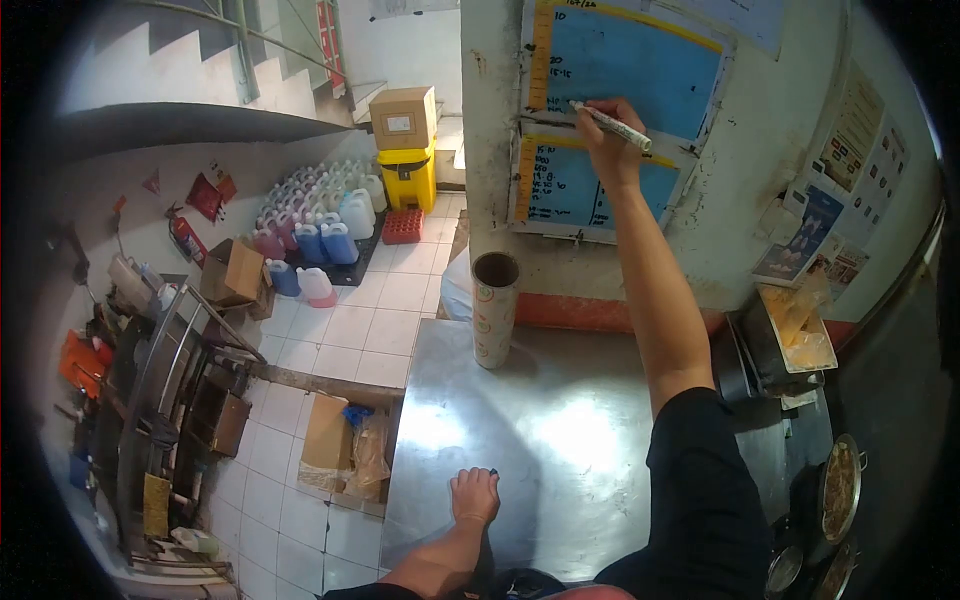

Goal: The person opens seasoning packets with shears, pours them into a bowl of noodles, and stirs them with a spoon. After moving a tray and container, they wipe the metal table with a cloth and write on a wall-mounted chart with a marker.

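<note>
My right hand (612, 135) is raised to the wall and closed around a white marker (622, 130). Its tip meets the lower left of the upper blue board (635, 60), beside handwritten words. Just below hangs a second blue board (570, 190) with rows of handwriting and numbers. My left hand (474, 495) rests on the metal table (470, 400), fingers curled. A small dark piece (493, 471) shows at its fingertips, too small to name surely. A patterned cardboard tube (494, 320) stands upright on the table by the wall.
Many plastic jugs (320, 215) stand on the floor at left, near a red crate (403, 226) and a yellow bin (408, 182) topped by a carton (403, 117). An open box (327, 440) sits beside the table. Metal containers (795, 340) and pans (842, 488) are at right.
</note>
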The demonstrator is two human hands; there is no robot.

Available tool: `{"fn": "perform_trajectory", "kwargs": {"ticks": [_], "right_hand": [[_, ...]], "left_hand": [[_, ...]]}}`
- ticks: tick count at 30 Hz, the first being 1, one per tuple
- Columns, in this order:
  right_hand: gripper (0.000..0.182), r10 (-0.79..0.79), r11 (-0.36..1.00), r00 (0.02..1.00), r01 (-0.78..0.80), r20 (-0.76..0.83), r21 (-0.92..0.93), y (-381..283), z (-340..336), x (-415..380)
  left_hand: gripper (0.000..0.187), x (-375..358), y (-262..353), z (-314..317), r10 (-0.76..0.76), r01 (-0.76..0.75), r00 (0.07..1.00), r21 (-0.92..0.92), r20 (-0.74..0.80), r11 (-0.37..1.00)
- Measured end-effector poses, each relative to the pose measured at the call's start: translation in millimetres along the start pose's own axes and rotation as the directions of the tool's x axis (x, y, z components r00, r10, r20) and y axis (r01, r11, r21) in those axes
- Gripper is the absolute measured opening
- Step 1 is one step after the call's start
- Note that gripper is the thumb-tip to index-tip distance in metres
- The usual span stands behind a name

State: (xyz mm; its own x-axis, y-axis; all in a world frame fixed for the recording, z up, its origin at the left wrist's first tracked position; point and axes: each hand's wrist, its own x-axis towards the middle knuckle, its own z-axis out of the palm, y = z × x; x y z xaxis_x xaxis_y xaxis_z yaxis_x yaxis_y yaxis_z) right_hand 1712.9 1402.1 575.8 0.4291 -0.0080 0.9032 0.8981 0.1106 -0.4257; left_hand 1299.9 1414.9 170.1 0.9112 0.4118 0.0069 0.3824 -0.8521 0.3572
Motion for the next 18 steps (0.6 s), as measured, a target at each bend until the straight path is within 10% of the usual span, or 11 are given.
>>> {"fn": "perform_trajectory", "kwargs": {"ticks": [18], "right_hand": [[0.014,-0.07,0.977,0.997,0.065,-0.015,-0.203,11.2,2.7,-2.2]], "left_hand": [[0.024,0.6,-1.9,3.6,0.008,-0.008,1.0,-0.013,-0.014,1.0]]}}
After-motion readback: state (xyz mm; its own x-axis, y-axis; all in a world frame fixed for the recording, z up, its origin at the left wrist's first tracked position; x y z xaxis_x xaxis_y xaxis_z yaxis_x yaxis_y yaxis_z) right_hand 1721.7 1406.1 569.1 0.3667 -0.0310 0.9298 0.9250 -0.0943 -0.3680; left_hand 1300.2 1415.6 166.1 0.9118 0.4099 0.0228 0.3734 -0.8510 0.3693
